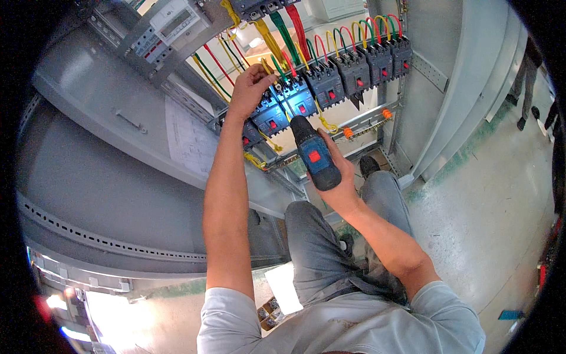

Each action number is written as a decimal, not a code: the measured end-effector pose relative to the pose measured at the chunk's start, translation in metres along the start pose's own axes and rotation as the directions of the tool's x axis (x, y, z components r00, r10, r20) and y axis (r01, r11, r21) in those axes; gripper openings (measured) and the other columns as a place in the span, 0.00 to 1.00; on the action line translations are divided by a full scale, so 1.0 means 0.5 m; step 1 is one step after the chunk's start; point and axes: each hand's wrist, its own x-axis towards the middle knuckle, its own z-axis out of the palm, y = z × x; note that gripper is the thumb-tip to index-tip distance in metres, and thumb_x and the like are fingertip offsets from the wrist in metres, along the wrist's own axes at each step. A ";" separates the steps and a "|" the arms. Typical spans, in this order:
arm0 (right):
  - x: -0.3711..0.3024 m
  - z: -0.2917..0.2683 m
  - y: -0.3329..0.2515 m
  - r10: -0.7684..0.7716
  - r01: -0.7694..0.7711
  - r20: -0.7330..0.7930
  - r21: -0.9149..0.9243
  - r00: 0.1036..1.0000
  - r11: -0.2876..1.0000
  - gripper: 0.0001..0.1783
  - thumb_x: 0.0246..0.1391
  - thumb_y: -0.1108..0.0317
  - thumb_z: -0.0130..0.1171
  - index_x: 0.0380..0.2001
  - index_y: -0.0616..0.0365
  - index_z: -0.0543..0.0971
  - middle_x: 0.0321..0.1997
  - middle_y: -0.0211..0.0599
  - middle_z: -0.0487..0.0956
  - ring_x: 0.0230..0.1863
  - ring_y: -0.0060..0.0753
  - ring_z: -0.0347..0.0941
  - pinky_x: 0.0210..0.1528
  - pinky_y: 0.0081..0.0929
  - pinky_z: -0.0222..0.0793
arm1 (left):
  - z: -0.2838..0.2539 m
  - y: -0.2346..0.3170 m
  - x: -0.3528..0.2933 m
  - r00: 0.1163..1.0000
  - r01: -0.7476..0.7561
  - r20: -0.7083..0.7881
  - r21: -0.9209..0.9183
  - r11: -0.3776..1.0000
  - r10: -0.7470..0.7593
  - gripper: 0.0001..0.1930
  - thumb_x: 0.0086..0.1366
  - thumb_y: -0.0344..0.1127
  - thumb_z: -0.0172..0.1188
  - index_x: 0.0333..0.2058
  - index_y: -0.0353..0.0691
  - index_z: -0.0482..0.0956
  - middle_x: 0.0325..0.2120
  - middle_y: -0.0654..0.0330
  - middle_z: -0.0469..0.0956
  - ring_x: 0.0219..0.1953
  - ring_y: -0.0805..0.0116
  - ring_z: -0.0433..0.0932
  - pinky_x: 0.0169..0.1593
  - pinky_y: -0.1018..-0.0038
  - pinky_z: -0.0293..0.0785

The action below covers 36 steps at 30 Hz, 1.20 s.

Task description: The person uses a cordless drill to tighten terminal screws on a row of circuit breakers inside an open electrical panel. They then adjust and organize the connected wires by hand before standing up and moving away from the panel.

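Inside an open grey metal electrical cabinet (pixel 106 112), the left hand (pixel 247 88) pinches yellow wires (pixel 268 41) above a row of black circuit breakers (pixel 330 79). Just right, the right hand (pixel 339 171) grips a blue-and-black cordless drill (pixel 314 152), its nose pointed at the breakers.

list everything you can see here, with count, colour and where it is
circuit breakers: a row of about seven, black with red buttons, across the cabinet's upper middle
wires: many, yellow, green and red, looping into the breaker tops
meter unit: one, white, upper left
cabinet door: one, grey, open at left, a paper sheet on it
floor: grey concrete, right
other people: legs only, far right edge
cordless drill: one, blue and black, pointed at the breakers
left hand: on the wires at the breakers
right hand: gripping the drill
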 end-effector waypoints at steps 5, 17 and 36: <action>0.003 0.001 -0.003 -0.041 0.040 -0.031 -0.026 0.999 0.999 0.47 0.46 0.79 0.68 0.71 0.59 0.63 0.53 0.49 0.82 0.50 0.38 0.83 0.52 0.30 0.74 | -0.010 -0.021 0.005 1.000 0.005 -0.025 0.026 1.000 -0.004 0.15 0.68 0.33 0.65 0.50 0.33 0.80 0.39 0.64 0.83 0.40 0.78 0.78 0.46 0.78 0.74; -0.001 -0.006 -0.003 -0.022 0.022 -0.009 0.009 1.000 1.000 0.47 0.44 0.81 0.69 0.70 0.62 0.64 0.64 0.52 0.76 0.60 0.42 0.78 0.60 0.32 0.71 | 0.003 -0.024 0.004 0.999 -0.040 -0.033 0.055 0.998 0.042 0.14 0.66 0.31 0.65 0.50 0.34 0.81 0.39 0.63 0.84 0.41 0.76 0.79 0.49 0.77 0.74; 0.010 -0.005 0.009 -0.010 0.011 0.004 -0.065 1.000 0.998 0.46 0.47 0.78 0.67 0.71 0.60 0.64 0.50 0.51 0.83 0.47 0.33 0.82 0.51 0.29 0.74 | 0.008 -0.002 -0.007 0.997 -0.061 -0.039 0.149 0.987 0.067 0.09 0.64 0.29 0.67 0.41 0.32 0.80 0.32 0.62 0.83 0.36 0.76 0.79 0.44 0.74 0.74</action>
